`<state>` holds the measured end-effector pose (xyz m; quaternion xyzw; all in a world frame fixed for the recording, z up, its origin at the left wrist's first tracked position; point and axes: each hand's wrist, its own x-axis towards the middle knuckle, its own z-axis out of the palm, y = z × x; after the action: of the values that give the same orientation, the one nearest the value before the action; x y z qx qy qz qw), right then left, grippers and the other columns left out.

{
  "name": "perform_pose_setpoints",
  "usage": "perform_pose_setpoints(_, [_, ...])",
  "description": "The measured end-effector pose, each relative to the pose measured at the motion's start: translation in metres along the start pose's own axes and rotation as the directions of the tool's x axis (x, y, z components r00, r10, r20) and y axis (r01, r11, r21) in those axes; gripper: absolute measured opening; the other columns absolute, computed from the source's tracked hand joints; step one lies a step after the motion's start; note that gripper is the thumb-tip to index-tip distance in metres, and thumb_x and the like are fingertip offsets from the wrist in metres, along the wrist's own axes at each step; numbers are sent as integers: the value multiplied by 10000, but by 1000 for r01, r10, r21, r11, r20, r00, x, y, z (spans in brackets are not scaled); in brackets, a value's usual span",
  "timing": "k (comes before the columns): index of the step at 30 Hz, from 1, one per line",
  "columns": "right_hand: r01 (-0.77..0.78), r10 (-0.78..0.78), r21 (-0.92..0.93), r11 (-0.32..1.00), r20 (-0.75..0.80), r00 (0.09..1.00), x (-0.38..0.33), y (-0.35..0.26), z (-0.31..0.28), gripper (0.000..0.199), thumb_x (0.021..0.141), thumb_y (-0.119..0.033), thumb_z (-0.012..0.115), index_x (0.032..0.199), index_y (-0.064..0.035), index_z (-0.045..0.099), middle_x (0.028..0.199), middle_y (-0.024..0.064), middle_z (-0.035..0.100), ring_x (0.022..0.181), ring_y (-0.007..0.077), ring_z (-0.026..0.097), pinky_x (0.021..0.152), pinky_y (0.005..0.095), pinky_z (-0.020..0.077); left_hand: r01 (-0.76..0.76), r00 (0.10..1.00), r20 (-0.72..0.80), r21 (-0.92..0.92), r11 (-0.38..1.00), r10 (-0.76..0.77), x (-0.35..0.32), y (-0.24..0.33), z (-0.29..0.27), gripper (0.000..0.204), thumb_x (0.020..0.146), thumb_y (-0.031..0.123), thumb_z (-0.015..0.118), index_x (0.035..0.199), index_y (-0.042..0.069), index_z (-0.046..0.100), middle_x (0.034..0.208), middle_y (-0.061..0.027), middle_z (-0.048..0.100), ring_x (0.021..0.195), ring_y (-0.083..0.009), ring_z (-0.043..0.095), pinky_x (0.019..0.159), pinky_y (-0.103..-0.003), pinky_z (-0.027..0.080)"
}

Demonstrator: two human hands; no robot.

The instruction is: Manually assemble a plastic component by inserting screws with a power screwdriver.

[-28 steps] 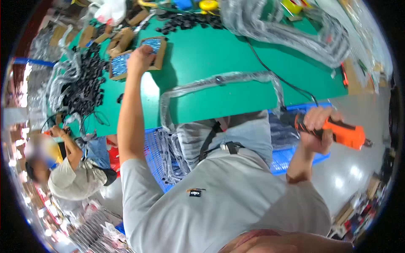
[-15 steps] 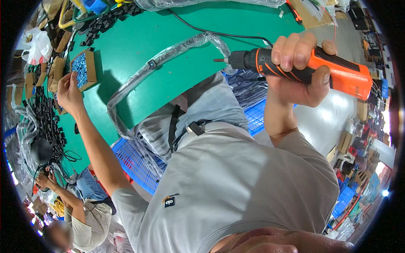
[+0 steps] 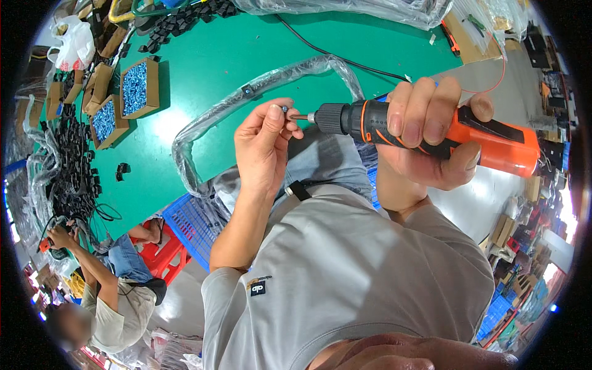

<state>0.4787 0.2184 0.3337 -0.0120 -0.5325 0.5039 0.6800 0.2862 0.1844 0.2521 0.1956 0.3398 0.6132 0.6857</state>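
My right hand (image 3: 425,139) grips an orange and black electric screwdriver (image 3: 431,129), held level with its bit pointing left. My left hand (image 3: 265,145) is raised in front of my chest and pinches a small screw (image 3: 285,110) right at the bit's tip. Both hands hover above a long part wrapped in clear plastic (image 3: 259,92) that lies curved on the green table (image 3: 234,55). Cardboard boxes of blue-grey screws (image 3: 139,86) stand at the table's left.
A pile of small black parts (image 3: 68,166) lies along the left edge, more at the top. A black cable (image 3: 345,58) crosses the table. A blue crate (image 3: 191,225) sits below the table edge. Another person (image 3: 105,290) works at lower left.
My left hand has come back from the screw boxes to the screwdriver's tip with a screw. My right hand has brought the screwdriver up and in toward the middle.
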Motion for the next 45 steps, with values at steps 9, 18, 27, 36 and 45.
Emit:
perform_pose_setpoints(9, [23, -25, -62, 998, -39, 999, -2, 6, -9, 452, 961, -443, 672, 1325, -236, 500, 842, 21, 550, 695, 187, 560, 669, 370, 486, -7, 1000, 14, 36, 999, 7, 0, -2, 1, 264, 1014, 228, 626, 1093, -19, 675, 913, -64, 631, 789, -129, 566, 689, -300, 501])
perform_pose_setpoints(18, [40, -39, -47, 998, 3, 999, 0, 12, -16, 439, 928, -423, 713, 1250, -205, 508, 826, 33, 569, 701, 204, 594, 661, 391, 504, 93, 996, -1, -117, 989, -94, 6, -6, 7, 250, 1022, 247, 616, 1092, 8, 637, 872, -31, 633, 752, -108, 560, 664, -279, 486])
perform_pose_setpoints(27, [34, -33, -59, 998, 11, 999, 5, 22, -20, 433, 931, -390, 723, 1251, -174, 527, 839, 49, 585, 712, 210, 598, 653, 391, 510, 85, 995, -41, -124, 989, -90, 19, -12, 11, 239, 1038, 264, 591, 1076, 30, 627, 886, -16, 621, 747, -92, 536, 657, -276, 477])
perform_pose_setpoints(36, [133, -68, 138, 982, -397, 915, 12, 27, -60, 347, 991, -322, 594, 1264, -110, 564, 833, 37, 535, 711, 144, 486, 637, 313, 407, -184, 980, 147, 446, 876, 131, 54, 11, 14, 462, 1057, 338, 549, 1349, -20, 575, 1210, -99, 679, 963, -133, 605, 813, -305, 531])
perform_pose_setpoints(45, [103, -20, 167, 981, -437, 899, 15, 31, -60, 333, 986, -293, 598, 1243, -87, 549, 810, 39, 539, 698, 135, 504, 637, 311, 430, 29, 781, 141, 965, -260, 608, 240, 79, -86, 322, 872, 283, 763, 1138, 124, 677, 1022, -152, 675, 918, -358, 672, 764, -484, 534])
